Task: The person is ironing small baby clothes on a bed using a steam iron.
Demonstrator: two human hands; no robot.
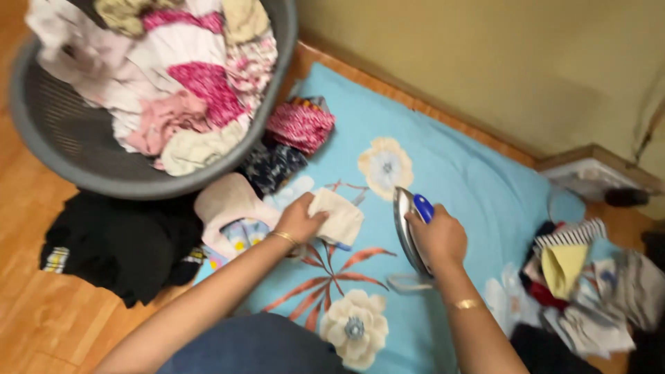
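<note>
Floral blue sheet (pixel 457 173) under hands gripping crumpled cloth (pixel 336 216) and iron (pixel 409 228).

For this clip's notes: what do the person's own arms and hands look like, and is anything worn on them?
Both forearms are bare, with no sleeves in view and no gloves. The left hand has a thin gold-coloured bangle at the wrist. The right hand has a similar gold-coloured bracelet further down the forearm. The picture is too blurred to tell whether any rings are worn.
</note>
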